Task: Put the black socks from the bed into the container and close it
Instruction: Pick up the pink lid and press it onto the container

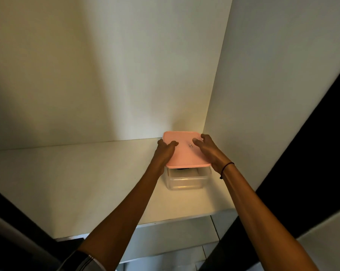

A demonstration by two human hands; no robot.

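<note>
Socks: something dark under the pink lid (184, 151) (likely the socks), below the fingers.
Container (184, 180): lid on, seal unconfirmed.
Left hand (165, 151), right hand (208, 151): fingers spread, pressing lid.
Left: final press.

A home — white shelf (77, 182) in a wall corner.
</note>
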